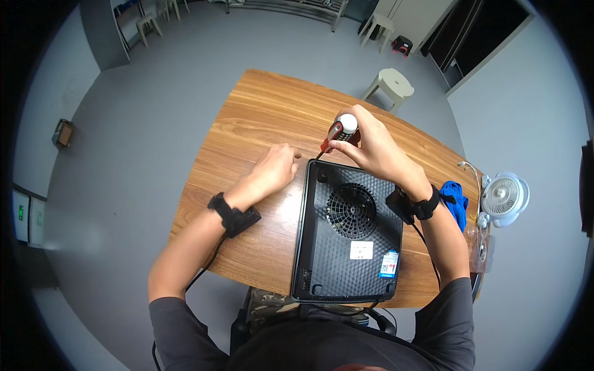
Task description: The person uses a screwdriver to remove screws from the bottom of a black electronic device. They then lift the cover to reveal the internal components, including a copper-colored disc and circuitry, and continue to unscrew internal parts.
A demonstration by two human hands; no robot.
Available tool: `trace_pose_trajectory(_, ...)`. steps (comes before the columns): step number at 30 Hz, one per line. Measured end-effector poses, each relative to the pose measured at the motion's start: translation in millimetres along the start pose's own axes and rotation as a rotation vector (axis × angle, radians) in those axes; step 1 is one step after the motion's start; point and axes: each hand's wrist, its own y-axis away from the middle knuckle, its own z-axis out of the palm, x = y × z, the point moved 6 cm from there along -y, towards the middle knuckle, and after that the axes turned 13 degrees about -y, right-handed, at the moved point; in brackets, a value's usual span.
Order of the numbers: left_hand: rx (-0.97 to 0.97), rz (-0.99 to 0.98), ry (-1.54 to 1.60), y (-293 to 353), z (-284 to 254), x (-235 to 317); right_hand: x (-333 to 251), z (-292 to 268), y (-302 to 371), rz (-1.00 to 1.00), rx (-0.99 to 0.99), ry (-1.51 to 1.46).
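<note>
A black appliance with a round fan grille, looking like an induction cooker lying upside down (337,260), rests on the wooden table in front of me. In my right hand (377,148), closed around its handle, is a screwdriver (337,131) with a red and black grip and a white end. Its dark shaft slants down to the appliance's far left corner; the tip's exact contact is hard to make out. My left hand (275,167) lies on the table just left of that corner, fingers loosely bent and slightly apart, with nothing visible in it.
Beyond the right forearm are a blue cloth bundle (455,204) and a small white fan (502,195) at the table's right edge. The wooden table (247,123) extends away from me. A white stool (393,83) stands past its far edge. Cables run from both black wrist straps.
</note>
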Motion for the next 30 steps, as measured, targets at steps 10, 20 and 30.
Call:
trace_pose_trajectory(10,0.042,0.06,0.244,-29.8,-8.5,17.0,5.3,3.7,-6.7,-0.018,-0.041,0.077)
trace_pose_trajectory(20,0.081,0.092,0.267,-28.3,-12.5,14.0,1.8,2.7,-7.0,-0.006,-0.047,0.072)
trace_pose_trajectory(30,0.028,0.082,0.295,-24.9,-7.7,17.9,0.8,3.8,-7.1,-0.027,-0.034,0.092)
